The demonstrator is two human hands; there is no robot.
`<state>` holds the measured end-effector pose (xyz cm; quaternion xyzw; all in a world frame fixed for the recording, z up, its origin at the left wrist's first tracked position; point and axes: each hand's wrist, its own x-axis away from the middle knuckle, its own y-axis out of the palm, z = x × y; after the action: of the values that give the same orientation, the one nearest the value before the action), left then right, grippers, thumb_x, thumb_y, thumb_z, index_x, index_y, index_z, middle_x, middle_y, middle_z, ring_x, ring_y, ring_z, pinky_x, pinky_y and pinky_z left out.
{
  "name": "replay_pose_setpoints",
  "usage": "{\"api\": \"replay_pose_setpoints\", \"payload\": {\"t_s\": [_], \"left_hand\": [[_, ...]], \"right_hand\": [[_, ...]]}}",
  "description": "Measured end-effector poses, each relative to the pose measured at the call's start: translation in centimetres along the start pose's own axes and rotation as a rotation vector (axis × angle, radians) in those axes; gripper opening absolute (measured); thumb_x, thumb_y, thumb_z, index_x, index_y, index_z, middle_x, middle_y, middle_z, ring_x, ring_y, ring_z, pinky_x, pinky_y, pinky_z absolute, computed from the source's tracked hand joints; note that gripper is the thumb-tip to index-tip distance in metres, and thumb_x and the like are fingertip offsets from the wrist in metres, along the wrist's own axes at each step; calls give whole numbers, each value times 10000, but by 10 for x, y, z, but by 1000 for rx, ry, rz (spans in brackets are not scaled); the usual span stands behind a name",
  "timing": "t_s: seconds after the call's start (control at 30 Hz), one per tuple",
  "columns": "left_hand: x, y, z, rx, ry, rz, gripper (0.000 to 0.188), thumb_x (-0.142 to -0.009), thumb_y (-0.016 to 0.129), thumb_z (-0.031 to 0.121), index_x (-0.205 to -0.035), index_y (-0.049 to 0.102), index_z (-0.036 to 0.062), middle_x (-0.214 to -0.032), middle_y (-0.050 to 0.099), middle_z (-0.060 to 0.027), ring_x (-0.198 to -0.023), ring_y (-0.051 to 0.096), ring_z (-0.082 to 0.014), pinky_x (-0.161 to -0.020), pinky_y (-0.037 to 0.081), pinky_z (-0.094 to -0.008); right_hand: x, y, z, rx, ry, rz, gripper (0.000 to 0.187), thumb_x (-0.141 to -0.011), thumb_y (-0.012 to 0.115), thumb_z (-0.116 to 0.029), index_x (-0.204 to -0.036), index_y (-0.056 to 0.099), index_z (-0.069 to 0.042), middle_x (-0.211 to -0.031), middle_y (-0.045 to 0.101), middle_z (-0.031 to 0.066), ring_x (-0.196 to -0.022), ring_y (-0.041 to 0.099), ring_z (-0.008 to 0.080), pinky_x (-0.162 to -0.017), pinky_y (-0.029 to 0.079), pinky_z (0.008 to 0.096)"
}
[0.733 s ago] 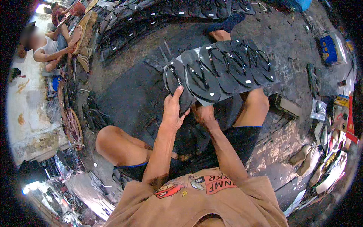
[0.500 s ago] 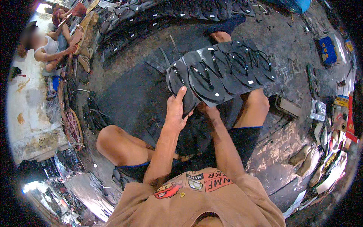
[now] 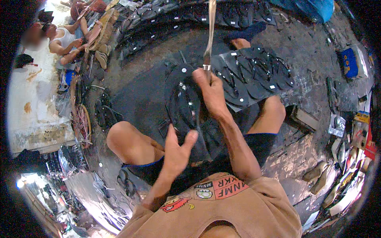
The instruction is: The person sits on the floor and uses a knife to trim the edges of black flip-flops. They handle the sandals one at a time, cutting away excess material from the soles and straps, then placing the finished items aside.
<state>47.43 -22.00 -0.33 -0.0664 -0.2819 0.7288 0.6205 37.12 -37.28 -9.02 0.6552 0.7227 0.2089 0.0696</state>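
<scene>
My right hand [image 3: 214, 95] is closed round the handle of a long narrow knife [image 3: 210, 39], its blade pointing away from me beyond a metal collar. Just left of it, a black flip-flop [image 3: 183, 99] with glossy straps and a round white sticker lies lengthwise on the dark mat. My left hand [image 3: 177, 152] is at that flip-flop's near end, thumb and fingers apart; whether it touches cannot be made out. Right of the knife, a row of joined black flip-flops [image 3: 254, 73] lies slanted between my legs, partly covered by my right hand.
More black flip-flops [image 3: 190, 16] line the far floor. A person [image 3: 65, 41] sits at the far left beside a wooden plank [image 3: 104, 29]. Loose cords [image 3: 81, 123] hang at left. A blue box [image 3: 351, 63] and a long block [image 3: 303, 119] are at right.
My right hand has come out from under the flip-flops and now holds the knife. My left hand has let go and drawn nearer me; the nearest flip-flop now lies apart from the row.
</scene>
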Motion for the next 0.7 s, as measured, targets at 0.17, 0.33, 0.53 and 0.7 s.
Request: {"api": "replay_pose_setpoints", "payload": {"t_s": [0.17, 0.33, 0.53, 0.7], "left_hand": [[-7, -49, 0, -210, 301, 105, 467, -969, 740, 197, -1345, 577, -26, -1389, 601, -143, -1210, 613, -242, -1056, 474, -398], [-2, -87, 32, 756, -259, -157, 346, -959, 761, 236, -1216, 664, 25, -1102, 748, -78, -902, 729, -179, -800, 592, -326], [37, -108, 10, 898, -341, -71, 349, -957, 768, 230, -1226, 660, 37, -1068, 750, -61, -903, 730, -161, -772, 605, -313], [45, -106, 12, 826, -354, -51, 341, -970, 757, 228, -1220, 650, 22, -1070, 736, -59, -916, 715, -148, -812, 584, -309]], "right_hand": [[82, 7, -76, 446, -226, -141, 486, -932, 794, -274, -1274, 642, 36, -836, 662, 18, -716, 565, 79, -658, 484, 272], [153, -19, -89, 512, -254, -100, 422, -1098, 507, -285, -1431, 544, -28, -688, 576, -8, -546, 457, 59, -490, 361, 248], [285, -71, -54, 872, 268, -389, 289, -983, 616, -309, -1130, 606, -59, -800, 668, 267, -763, 666, 502, -658, 507, 547], [312, -86, -49, 916, 292, -434, 300, -972, 636, -330, -1089, 601, -56, -799, 664, 269, -765, 659, 511, -665, 503, 557]]}}
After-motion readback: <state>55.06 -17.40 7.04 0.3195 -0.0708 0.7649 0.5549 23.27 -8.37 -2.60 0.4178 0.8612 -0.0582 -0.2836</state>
